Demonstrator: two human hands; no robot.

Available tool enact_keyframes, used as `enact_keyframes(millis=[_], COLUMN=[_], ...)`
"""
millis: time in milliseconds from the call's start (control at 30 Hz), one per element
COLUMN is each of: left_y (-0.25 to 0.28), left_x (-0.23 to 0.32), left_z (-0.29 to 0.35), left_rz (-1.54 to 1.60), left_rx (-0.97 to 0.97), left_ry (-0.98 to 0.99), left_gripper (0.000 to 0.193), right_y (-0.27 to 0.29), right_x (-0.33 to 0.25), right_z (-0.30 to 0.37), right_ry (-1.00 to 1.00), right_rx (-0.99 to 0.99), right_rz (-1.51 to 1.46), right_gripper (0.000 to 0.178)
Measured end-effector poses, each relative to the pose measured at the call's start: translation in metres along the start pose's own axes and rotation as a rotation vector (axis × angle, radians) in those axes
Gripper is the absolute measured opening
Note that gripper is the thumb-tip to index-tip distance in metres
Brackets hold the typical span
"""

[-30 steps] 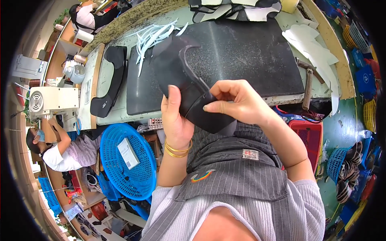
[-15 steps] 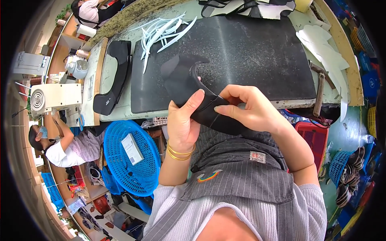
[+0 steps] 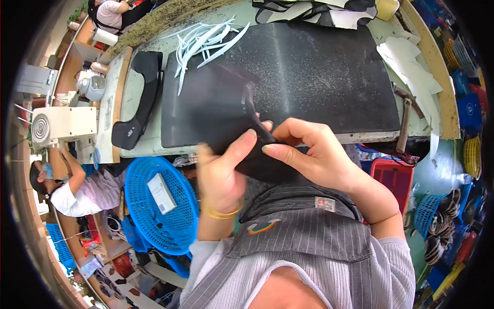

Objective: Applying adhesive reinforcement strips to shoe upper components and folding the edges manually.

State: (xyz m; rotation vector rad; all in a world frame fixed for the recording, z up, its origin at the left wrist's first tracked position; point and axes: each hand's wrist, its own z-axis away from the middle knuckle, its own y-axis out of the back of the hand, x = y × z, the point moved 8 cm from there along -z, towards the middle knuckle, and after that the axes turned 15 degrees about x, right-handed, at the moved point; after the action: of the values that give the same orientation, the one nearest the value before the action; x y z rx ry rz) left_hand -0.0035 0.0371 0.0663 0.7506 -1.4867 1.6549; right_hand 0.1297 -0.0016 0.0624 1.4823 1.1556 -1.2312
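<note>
A black, curved shoe upper [image 3: 221, 110] is held up between my two hands at the table's near edge. Its far end is smeared by motion. My left hand [image 3: 225, 172] grips its left side, the thumb on top and the fingers partly hidden behind it. My right hand [image 3: 314, 152] pinches the edge of the upper between thumb and fingers, right beside the left thumb. Beneath the upper lies a dark cutting mat [image 3: 329, 77]. Thin pale-blue strips [image 3: 206, 44] lie in a loose pile at the mat's far left corner.
Similar black uppers [image 3: 146, 92] are stacked at the left, more pieces [image 3: 314, 13] at the far edge. White sheets [image 3: 409, 67] and a hammer [image 3: 405, 123] lie on the right. A blue basket [image 3: 162, 234] holding a white box stands at lower left; a co-worker [image 3: 77, 190] sits beyond.
The shoe upper has swung and opened out to the left, blurring as it moves. My left hand has shifted slightly left; my right hand keeps its pinch on the edge.
</note>
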Motion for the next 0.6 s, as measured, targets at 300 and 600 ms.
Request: enact_keyframes(millis=[300,600], left_y=[-0.066,-0.023], left_x=[-0.042,-0.069], left_z=[0.018,0.014], left_rz=[-1.753,-1.4], left_rx=[-0.423,-0.639], left_ry=[-1.192,-1.184], left_gripper=[0.039,0.033], right_y=[0.094,0.062], right_x=[-0.059,0.048], right_z=[0.079,0.026], right_ry=[0.881,0.61], right_rx=[0.546,-0.063], right_rz=[0.557,0.988], right_gripper=[0.023,0.051])
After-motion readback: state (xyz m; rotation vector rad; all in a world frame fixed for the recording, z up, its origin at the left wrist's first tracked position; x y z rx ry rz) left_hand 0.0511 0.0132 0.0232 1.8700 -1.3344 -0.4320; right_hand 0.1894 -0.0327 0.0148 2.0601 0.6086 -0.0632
